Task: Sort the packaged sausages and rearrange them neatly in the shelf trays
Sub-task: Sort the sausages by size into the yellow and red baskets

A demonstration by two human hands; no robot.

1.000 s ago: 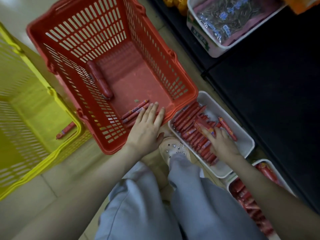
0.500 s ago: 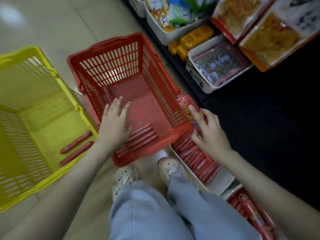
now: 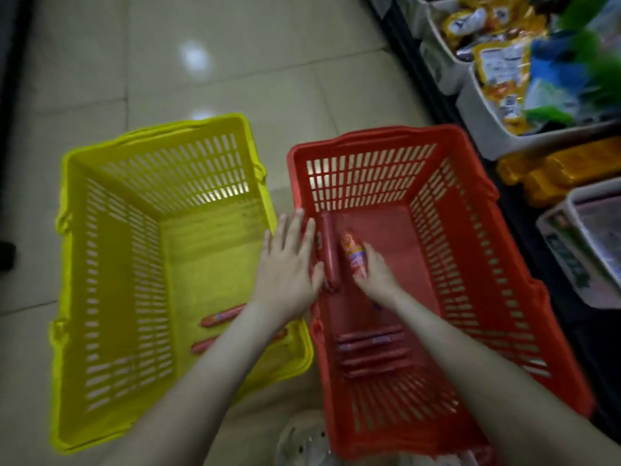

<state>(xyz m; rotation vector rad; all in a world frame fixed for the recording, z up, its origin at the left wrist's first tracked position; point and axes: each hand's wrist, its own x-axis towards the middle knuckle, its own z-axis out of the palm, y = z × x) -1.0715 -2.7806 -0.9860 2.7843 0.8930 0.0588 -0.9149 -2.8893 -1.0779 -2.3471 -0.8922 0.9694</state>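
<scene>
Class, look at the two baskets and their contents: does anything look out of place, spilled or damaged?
Nothing stands out. Thin sausages lie flat in the yellow basket and the red basket; the right hand holds a labelled sausage beside a thick one.

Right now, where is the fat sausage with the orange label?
The orange-labelled sausage is inside the red basket, held by the right hand, just right of a plain thick sausage lying by the basket's left wall.
</scene>
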